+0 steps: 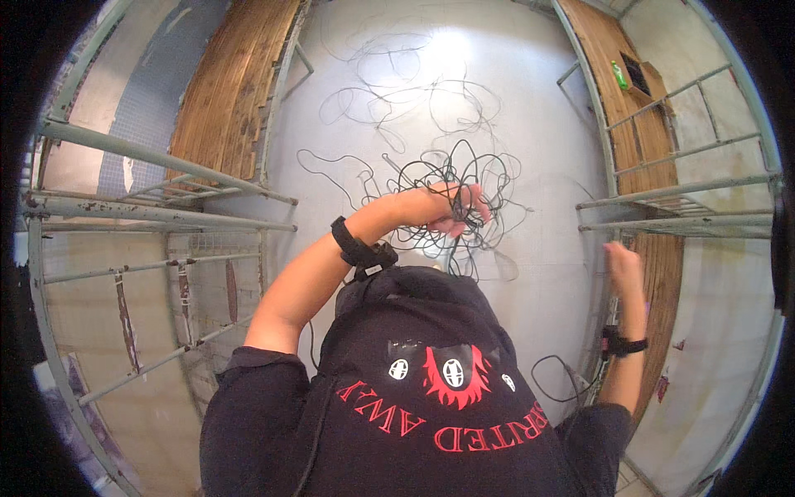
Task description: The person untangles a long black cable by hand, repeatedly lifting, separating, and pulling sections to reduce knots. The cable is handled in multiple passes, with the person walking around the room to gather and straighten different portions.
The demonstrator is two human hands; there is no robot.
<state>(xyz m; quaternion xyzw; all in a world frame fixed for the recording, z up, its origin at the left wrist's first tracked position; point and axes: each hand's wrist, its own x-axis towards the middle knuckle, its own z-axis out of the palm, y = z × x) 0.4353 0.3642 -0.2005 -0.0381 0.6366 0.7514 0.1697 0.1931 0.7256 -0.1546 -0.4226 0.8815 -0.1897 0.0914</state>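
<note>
My left hand [456, 208] grips a large tangle of thin dark cable [469, 154] in front of my body. Strands loop over its fingers and stick out on all sides; one long strand [332, 177] trails to the left. Out to the right, beside a bunk frame, is my right hand [624, 264]. It is raised, blurred and partly curled, and whether it pinches a strand cannot be made out. A loop of dark cable [549, 357] hangs near my right forearm. Black bands circle both wrists.
More loose cable [397, 99] lies in wide coils on the pale floor [534, 124] ahead. Metal bunk frames [168, 155] with wooden boards [230, 81] stand left and right. On the right boards are a green bottle [618, 74] and an opened cardboard box [646, 84].
</note>
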